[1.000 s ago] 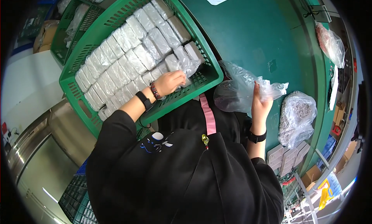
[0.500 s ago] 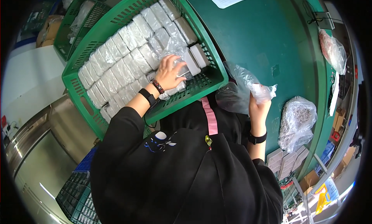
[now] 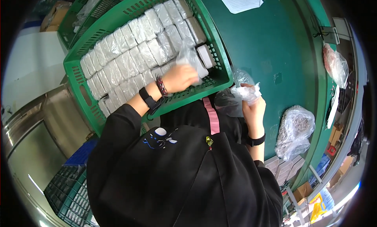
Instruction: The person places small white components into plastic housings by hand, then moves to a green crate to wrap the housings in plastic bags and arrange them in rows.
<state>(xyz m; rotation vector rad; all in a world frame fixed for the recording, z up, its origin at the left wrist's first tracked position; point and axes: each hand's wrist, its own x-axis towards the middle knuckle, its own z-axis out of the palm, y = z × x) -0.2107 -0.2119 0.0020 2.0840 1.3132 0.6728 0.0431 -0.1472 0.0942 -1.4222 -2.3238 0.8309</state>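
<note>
My left hand [image 3: 180, 78] is over the near right part of a green plastic crate [image 3: 92, 111], beside loose clear plastic film [image 3: 188, 56]. Its fingers look curled but are smeared by motion, so whether they grip the film is unclear. Rows of light grey blocks [image 3: 131, 64] wrapped in clear plastic fill most of the crate. At the crate's right end a grey block [image 3: 205, 56] shows its bare side. To the right of the crate, my right hand [image 3: 254, 111] is closed on a crumpled clear plastic bag [image 3: 245, 92], whose lower part hangs over my lap.
The green tabletop [image 3: 259, 42] carries a printed sheet [image 3: 240, 0] at the far side. A clear bag of small grey pieces [image 3: 296, 128] lies to my right, with several grey blocks [image 3: 286, 168] beyond it nearer me. More crates [image 3: 72, 195] stand at the lower left.
My left hand has shifted slightly right and its spread fingers have curled in. My right hand has moved left toward the crate with the plastic bag. The whole view has shifted a little.
</note>
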